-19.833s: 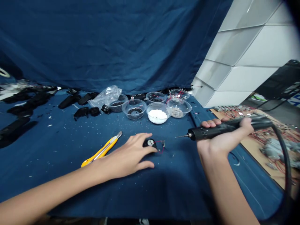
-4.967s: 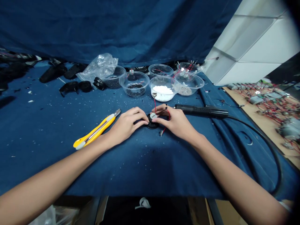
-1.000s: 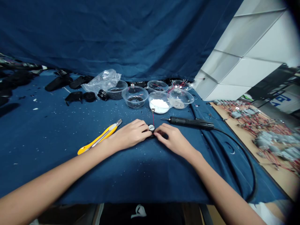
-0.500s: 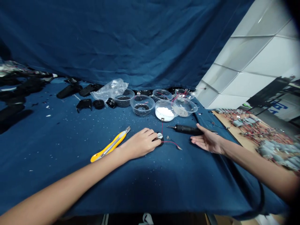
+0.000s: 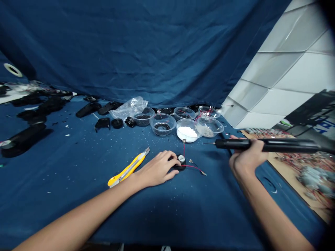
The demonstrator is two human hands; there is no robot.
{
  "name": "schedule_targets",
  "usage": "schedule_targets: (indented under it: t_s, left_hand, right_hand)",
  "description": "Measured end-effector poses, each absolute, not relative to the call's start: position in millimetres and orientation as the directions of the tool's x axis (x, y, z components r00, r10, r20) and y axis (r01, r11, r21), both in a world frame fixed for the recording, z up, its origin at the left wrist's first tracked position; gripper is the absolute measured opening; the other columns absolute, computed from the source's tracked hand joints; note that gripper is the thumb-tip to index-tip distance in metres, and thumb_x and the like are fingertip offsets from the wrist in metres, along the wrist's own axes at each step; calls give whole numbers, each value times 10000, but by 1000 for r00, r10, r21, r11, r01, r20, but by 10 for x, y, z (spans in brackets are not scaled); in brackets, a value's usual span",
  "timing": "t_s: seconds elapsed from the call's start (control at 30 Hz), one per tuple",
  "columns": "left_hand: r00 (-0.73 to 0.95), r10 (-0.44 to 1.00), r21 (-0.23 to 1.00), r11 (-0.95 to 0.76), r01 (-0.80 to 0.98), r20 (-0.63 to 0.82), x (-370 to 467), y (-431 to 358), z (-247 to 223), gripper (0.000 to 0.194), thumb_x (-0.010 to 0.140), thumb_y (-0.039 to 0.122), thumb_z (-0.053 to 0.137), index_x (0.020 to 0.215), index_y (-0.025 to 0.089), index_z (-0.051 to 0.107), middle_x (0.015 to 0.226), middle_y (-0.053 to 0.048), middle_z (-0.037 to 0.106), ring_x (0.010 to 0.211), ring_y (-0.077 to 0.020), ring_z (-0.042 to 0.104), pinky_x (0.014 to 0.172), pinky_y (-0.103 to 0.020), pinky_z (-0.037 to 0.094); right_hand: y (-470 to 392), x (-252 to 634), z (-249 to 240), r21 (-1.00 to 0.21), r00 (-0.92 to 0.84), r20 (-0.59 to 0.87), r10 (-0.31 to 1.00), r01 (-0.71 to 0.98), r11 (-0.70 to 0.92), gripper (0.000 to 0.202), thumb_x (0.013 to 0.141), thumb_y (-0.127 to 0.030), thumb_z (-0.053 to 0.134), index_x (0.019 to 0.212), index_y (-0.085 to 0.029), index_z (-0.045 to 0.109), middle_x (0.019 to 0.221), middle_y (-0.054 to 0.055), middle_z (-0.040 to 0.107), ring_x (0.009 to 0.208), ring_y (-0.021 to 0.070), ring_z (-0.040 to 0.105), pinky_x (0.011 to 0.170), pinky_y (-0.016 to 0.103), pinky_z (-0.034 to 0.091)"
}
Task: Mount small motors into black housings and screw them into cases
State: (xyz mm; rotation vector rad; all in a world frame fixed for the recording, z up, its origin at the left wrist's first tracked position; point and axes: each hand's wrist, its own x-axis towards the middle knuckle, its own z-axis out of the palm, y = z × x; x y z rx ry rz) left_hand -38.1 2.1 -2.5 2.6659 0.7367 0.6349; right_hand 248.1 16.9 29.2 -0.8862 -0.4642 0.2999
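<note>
My left hand (image 5: 159, 169) rests on the blue cloth, its fingers on the near left side of a small round black part (image 5: 181, 162) with a white disc in its middle. A red wire (image 5: 193, 167) runs right from the part to a small metal piece, and another goes up toward the bowls. In my right hand (image 5: 247, 158) is a black electric screwdriver (image 5: 282, 145), held level above the cloth with its thin bit pointing left. A yellow utility knife (image 5: 128, 169) lies left of my left hand.
Behind the part stand clear bowls, one with white bits (image 5: 186, 133), another with black screws (image 5: 162, 128). A plastic bag (image 5: 131, 108) and black housings (image 5: 88, 109) lie at the back left. A board (image 5: 281, 167) with wired parts is on the right.
My right hand has closed on the screwdriver and lifted it off the cloth. My left hand stays by the black part, its fingers slightly shifted. The view has moved a little.
</note>
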Motion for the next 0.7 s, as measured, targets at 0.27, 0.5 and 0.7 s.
schedule_targets:
  t_s: [0.27,0.5,0.7]
  left_hand:
    - [664,542,356,-840,409,515,73,537,567,169,959,252,433,1025,157,556,1047,-65,593,1010,-188,530,937,-377,424]
    - [871,480,235,-862,448,100,1708,1840,792,118,856,149,563,875,74,652,877,-101,652,833,-195,591,805,-359,470]
    - [880,449,302,-870,390,156,2350,2273,439,254,916,324,567,1070,125,604,1029,-68,623,877,-168,617,769,-346,541]
  right_hand:
    - [-30,2362,552,-759,835,159,528,-239,605,179,666,-146,502,822,-231,481,597,-59,461,440,120,460,421,269,444]
    - [-182,2318,602,-766,794,72,604,-344,543,115,736,-170,532,826,-212,474,586,-67,444,441,110,450,441,259,448]
    - [-163,2322,555,-773,781,72,620,-349,529,175,760,-182,549,903,-224,457,594,-82,459,434,106,471,460,263,468]
